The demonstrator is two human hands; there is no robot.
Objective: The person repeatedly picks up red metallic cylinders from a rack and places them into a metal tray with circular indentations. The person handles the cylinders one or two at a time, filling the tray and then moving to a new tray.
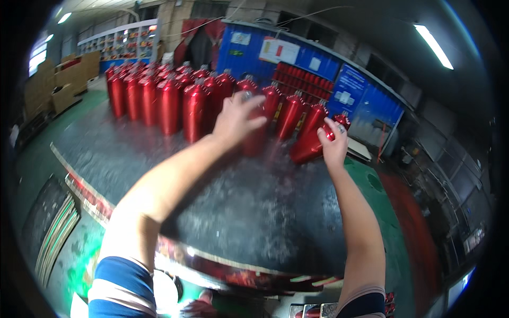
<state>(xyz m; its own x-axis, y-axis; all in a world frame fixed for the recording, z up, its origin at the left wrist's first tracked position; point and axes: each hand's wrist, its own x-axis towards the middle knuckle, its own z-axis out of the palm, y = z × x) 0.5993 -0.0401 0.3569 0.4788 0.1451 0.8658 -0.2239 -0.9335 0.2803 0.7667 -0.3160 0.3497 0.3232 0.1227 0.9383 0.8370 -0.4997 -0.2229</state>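
Many red metal cylinders with narrow silvery necks stand upright in rows on a dark worktable (238, 222). My left hand (237, 119) reaches to the front middle of them, its fingers apart and partly blurred. A red cylinder (254, 139), smeared by motion, stands just behind and below that hand; whether the fingers touch it I cannot tell. On the right, my right hand (335, 142) grips the upper end of a tilted red cylinder (307, 149), which leans with its base toward the left. Other upright cylinders (291, 116) stand just beyond it.
A blue wall panel (350, 87) with posted sheets rises behind the table, near a rack of red cylinders (305, 79). Cardboard boxes (71, 79) stand at the far left. Flat stacked sheets (55, 238) lean near the table's left edge, above a green floor.
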